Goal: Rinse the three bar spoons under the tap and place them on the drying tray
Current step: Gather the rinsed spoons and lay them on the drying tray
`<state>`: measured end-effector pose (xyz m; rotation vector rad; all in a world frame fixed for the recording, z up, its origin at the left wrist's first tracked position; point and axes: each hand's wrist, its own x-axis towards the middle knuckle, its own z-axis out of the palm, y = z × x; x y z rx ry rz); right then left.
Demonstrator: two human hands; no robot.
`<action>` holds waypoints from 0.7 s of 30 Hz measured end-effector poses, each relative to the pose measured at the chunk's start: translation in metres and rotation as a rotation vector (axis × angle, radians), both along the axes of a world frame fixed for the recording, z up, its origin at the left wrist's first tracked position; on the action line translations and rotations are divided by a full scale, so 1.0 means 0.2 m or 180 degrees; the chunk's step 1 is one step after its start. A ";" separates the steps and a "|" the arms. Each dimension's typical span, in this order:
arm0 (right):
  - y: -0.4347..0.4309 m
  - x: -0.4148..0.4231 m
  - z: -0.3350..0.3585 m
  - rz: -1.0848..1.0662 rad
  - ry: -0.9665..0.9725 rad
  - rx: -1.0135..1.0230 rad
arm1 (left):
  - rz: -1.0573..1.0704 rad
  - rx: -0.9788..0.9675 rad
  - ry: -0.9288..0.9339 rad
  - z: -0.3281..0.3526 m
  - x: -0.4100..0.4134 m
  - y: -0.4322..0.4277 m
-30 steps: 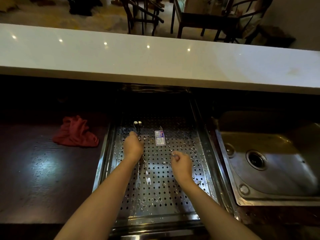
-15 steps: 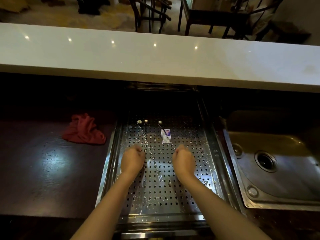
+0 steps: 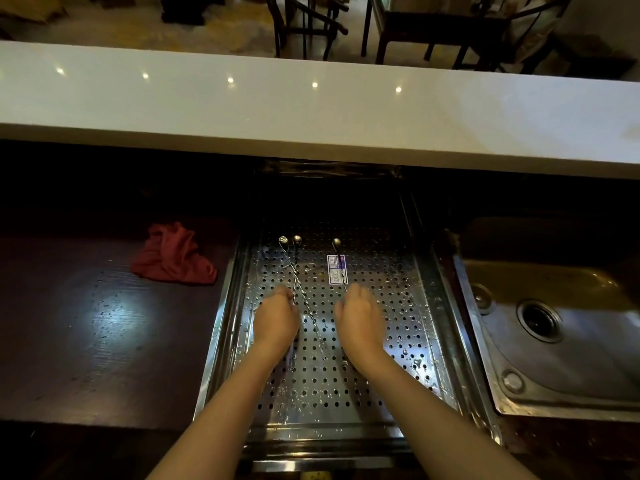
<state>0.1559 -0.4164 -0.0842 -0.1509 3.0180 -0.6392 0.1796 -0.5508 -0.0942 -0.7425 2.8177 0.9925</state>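
Three spoons lie on the wet, perforated tray [image 3: 391, 344], bowls pointing away. Two spoons [image 3: 307, 301] cross just right of the left hand [image 3: 276, 322], whose fingers are loosely curled; I cannot tell whether they touch a stem. The third spoon [image 3: 336, 244] runs over a sticker [image 3: 336, 269] and under the right hand [image 3: 360, 322], which is relaxed and holds nothing. A red cloth [image 3: 173, 256] sits on the dark desk [image 3: 86, 323] to the left, a sink [image 3: 571, 341] to the right. Beyond a white ledge [image 3: 311, 109] stand chairs [image 3: 304, 19].

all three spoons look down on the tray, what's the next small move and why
Probably lift both hands clear: the three bar spoons already lie on the drying tray, with the left hand and right hand low over their stems.
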 end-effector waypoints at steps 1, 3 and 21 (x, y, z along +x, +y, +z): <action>-0.03 0.00 0.01 0.0224 -0.0007 -0.0064 | 0.0006 -0.0007 -0.0013 0.00 0.00 0.00; -0.11 0.01 0.03 0.0667 -0.0172 -0.0078 | 0.0039 0.0016 -0.0038 0.01 -0.01 0.01; -0.21 -0.01 0.04 0.0405 -0.1016 -0.0213 | -0.0046 -0.0158 0.0005 0.02 0.01 0.01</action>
